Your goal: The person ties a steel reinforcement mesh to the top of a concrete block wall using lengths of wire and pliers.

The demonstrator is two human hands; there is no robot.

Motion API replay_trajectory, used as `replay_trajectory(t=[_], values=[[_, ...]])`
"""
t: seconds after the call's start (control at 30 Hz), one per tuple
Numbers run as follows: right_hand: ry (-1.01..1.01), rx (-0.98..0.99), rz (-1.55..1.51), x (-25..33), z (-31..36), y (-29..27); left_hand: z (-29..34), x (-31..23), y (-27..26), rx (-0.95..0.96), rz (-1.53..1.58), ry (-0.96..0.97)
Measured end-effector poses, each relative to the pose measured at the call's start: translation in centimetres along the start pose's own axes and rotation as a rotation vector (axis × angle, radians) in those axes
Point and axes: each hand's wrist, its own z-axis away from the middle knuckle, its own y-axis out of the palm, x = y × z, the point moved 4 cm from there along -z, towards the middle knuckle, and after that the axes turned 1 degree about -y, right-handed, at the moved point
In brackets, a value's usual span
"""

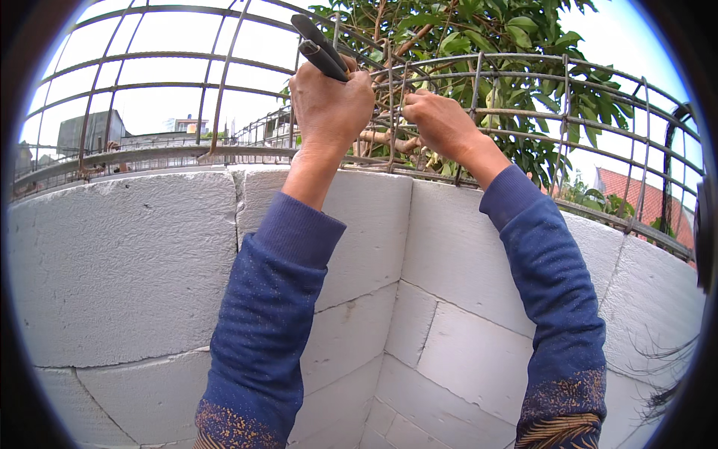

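My left hand (329,108) is closed round the black handles of a pair of pliers (321,51), raised at the corner of the steel rebar cage (390,112). The handles point up and to the left; the jaws are hidden behind my fingers. Just to the right, my right hand (441,127) is closed in a pinch against the bars of the same corner. Whatever lies between its fingertips is too small to make out. Both hands are above the top of the white block wall (336,217).
Two runs of wall meet in an inner corner below my hands. The rebar cage follows their top edges to both sides. Leafy branches (516,37) press against the bars behind my right hand. A red tiled roof (651,198) stands beyond on the right, grey buildings (90,133) on the left.
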Motion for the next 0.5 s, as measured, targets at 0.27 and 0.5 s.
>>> replay_trajectory(t=[0.27,0.5], values=[[0.431,-0.555,-0.522,-4.5,-0.3,-2.0,1.5,-1.1,2.7,0.161,0.379,-0.027],[0.195,-0.49,-1.315,-1.7,-1.3,-6.6,0.4,-1.2,5.5,0.174,0.078,0.25]])
